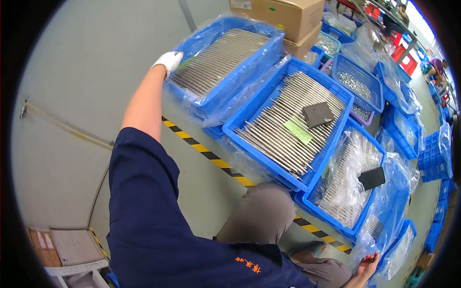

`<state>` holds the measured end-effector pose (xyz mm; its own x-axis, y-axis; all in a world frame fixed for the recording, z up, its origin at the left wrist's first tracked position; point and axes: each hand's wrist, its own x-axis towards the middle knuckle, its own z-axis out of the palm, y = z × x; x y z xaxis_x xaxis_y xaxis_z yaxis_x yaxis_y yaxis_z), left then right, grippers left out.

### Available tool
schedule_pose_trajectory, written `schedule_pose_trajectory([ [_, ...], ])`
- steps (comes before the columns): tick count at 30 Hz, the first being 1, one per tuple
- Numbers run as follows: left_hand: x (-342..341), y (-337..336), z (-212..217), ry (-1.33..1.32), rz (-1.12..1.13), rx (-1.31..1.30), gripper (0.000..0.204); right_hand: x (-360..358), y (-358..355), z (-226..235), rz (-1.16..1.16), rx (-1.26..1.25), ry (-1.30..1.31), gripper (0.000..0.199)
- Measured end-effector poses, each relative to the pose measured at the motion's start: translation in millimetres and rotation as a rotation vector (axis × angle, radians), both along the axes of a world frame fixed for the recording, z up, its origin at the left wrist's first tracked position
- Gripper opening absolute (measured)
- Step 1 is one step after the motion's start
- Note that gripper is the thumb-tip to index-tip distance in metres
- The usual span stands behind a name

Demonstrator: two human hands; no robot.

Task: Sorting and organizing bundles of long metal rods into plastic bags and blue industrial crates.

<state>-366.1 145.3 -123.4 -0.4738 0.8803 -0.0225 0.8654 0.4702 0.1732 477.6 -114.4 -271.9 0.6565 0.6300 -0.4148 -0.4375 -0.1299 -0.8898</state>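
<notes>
My left hand (169, 62), in a white glove, is closed at the near left rim of a blue crate (211, 102) wrapped in clear plastic. Thin metal rods (222, 58) lie in rows inside that crate. Low on the right, my bare right hand (369, 265) has its fingers curled, beside clear plastic film (367, 247) and another blue crate. What lies in those fingers, if anything, is too small to tell. Between the hands stands a blue crate (281, 169) of metal rods (283, 129), with a dark flat block (318, 114) and a green label (298, 130) on top.
Another crate of rods (343, 180), partly under plastic, carries a dark flat object (371, 178). Cardboard boxes (288, 18) are stacked behind. Baskets of small metal parts (354, 85) stand farther right. Black-and-yellow tape (209, 154) runs along the floor; a pale wall (91, 81) rises on the left.
</notes>
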Motion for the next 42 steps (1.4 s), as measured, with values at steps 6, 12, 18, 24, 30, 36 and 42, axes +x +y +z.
schedule_pose_trajectory([
  [6, -15.4, 17.6, -24.9, 0.016, 0.08, -0.227, 0.067, -18.2, 9.6, 13.8, -0.067, -0.036, 0.013, 0.009],
  [12, -69.0, 39.2, -60.9, 0.053, 0.073, -0.194, 0.069, -38.4, 11.9, 22.4, -0.121, -0.008, -0.006, 0.012],
  [18, -98.0, 35.3, -58.1, 0.178, 0.037, -0.223, 0.069, -51.4, 17.7, 29.8, -0.053, 0.064, -0.012, 0.014],
  [24, 11.5, 39.9, -22.0, 0.303, -0.089, -0.101, 0.051, -57.8, 6.6, 49.1, -0.053, 0.091, -0.111, 0.015],
  [30, 260.8, 20.6, 72.1, -0.252, -0.721, 0.409, 0.032, -87.5, 44.7, 58.2, 0.183, 0.204, -0.09, 0.015],
  [36, 596.4, -18.8, 22.1, -0.393, -1.496, 0.174, 0.031, -120.1, 37.7, 66.1, 0.715, 0.272, -0.137, 0.015],
  [42, 783.4, -21.1, -121.5, -0.327, -1.623, -0.287, 0.045, -70.8, 10.4, 86.7, 0.693, 0.376, -0.14, 0.012],
])
